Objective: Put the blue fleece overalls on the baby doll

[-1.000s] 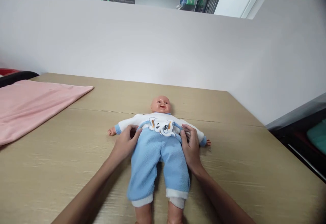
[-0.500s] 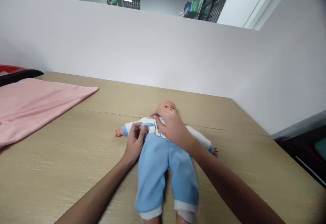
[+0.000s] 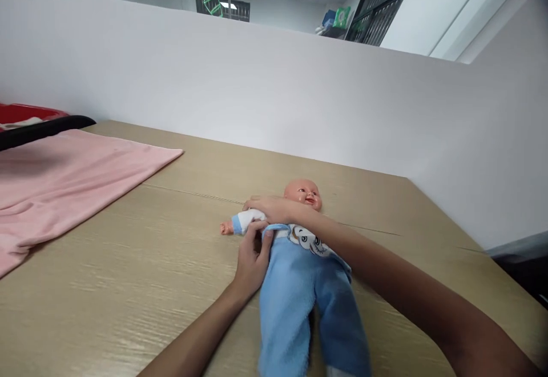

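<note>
A baby doll (image 3: pixel 305 193) lies face up on the wooden table (image 3: pixel 128 263), dressed in a white top and light blue fleece trousers (image 3: pixel 299 297) with an elephant bib. My left hand (image 3: pixel 252 260) grips the trousers' waistband and strap at the doll's left-hand side, fingers closed on the fabric. My right hand (image 3: pixel 269 208) reaches across the doll's chest and pinches the white top at the shoulder by the near sleeve. My right forearm hides much of the doll's torso and its far arm.
A pink cloth (image 3: pixel 64 177) lies spread on the table's left part. Behind it sit a black edge and a red object (image 3: pixel 25 113). A white partition wall (image 3: pixel 257 91) runs along the table's far side. A dark surface lies beyond the right edge.
My right hand has crossed from the doll's right side over its chest to the left shoulder. My left hand stays at the waistband. The view has shifted, so the doll sits further right.
</note>
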Available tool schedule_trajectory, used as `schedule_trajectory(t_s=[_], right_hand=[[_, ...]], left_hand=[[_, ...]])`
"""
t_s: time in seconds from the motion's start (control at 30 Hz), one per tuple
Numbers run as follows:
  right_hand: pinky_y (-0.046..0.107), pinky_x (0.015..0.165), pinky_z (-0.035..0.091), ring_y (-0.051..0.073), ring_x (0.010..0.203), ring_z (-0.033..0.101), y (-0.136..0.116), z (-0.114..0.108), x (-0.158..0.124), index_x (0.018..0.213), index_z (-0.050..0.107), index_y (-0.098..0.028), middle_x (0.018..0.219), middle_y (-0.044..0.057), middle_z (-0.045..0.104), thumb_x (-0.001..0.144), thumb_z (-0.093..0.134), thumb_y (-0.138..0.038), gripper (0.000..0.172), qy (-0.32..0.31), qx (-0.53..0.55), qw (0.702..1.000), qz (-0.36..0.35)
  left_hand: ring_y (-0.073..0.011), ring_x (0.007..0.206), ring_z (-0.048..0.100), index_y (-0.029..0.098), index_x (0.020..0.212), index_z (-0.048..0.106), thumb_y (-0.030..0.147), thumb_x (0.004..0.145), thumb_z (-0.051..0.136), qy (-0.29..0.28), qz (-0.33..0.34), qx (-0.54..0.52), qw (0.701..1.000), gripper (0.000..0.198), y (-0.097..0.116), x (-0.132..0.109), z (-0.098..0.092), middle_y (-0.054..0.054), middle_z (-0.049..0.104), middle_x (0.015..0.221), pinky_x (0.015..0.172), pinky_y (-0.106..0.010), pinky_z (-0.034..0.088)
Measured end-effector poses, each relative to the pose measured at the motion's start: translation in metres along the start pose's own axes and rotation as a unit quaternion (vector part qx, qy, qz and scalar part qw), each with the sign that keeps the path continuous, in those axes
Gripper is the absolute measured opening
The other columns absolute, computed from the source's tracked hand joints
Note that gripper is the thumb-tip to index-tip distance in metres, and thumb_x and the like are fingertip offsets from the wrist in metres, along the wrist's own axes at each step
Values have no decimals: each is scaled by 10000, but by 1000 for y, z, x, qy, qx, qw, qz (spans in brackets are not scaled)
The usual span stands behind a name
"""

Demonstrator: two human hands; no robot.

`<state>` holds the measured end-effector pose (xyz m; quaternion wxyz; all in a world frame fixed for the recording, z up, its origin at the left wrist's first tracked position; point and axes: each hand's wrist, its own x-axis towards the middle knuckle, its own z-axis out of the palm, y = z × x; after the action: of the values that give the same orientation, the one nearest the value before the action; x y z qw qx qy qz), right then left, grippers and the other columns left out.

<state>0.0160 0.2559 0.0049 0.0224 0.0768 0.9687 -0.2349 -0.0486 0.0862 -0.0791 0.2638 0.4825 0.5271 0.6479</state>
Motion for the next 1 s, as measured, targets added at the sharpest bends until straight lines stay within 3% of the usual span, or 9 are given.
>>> schedule_trajectory(t_s=[0.17,0.27,0.33,0.43,0.6,0.73,0.83,0.93,1.0], right_hand=[[343,932,517,225,1047,658,5,-2,-30,1246,673,-207,1186,58,708,798,575,-104,470,184,139,972,-39],[326,899,518,209,1019,652,8,-4,-45,1220,657,-215,1146,39,705,750,529,-70,508,196,170,965,-38],[335,920,516,212,1033,660,7,-5,-52,1168,670,-215,1129,38,708,715,530,-44,504,187,165,967,-42],[376,989,511,232,1086,669,4,-5,-57,1120,693,-213,1138,54,717,708,545,-8,483,181,131,973,-56],[415,1067,497,253,1169,664,-5,-2,-60,1064,743,-214,1172,85,734,723,541,65,485,178,51,980,-70],[422,1120,481,253,1246,649,-20,0,-67,1136,758,-217,1285,107,718,847,568,10,414,187,45,981,-24],[446,1140,466,268,1272,639,-38,-1,-81,1210,734,-216,1324,124,722,1068,550,-285,242,220,64,970,84],[381,941,518,238,1000,684,-52,2,-102,1066,727,-215,1079,75,764,1077,568,-529,352,204,86,965,141],[329,796,501,200,843,654,-53,10,-112,969,669,-221,925,26,731,1043,615,-564,355,206,121,960,149]], left_hand=[[-263,1012,647,274,1108,696,325,1088,594,-22,189,104,976,117,-2,-7,-6,-83,714,1052,961,-442,476],[-245,997,629,292,1159,717,239,1055,641,42,291,174,940,139,-4,-12,-10,-73,677,1055,931,-424,455],[-227,984,607,284,1157,716,234,1049,655,108,305,157,933,134,-4,-13,-11,-59,630,1050,907,-398,458],[-211,982,615,256,1085,684,327,1068,649,136,253,19,958,80,-2,-11,-8,-48,618,1049,886,-365,504],[-125,588,553,267,1064,575,520,1056,662,77,14,-248,966,267,6,-1,-1,65,592,725,619,-239,484],[-127,676,588,220,962,650,588,932,797,78,-59,-213,972,397,10,9,-6,36,627,761,643,-218,487],[-138,736,617,208,934,690,598,895,820,87,-53,-158,982,413,11,15,-12,-3,656,880,689,-238,521],[-158,873,665,215,968,704,603,885,815,72,-65,-149,984,412,3,21,-19,-39,685,1044,771,-249,551],[-152,870,662,225,988,678,628,886,795,56,-96,-173,979,432,-7,27,-23,-25,698,1014,752,-235,542]])
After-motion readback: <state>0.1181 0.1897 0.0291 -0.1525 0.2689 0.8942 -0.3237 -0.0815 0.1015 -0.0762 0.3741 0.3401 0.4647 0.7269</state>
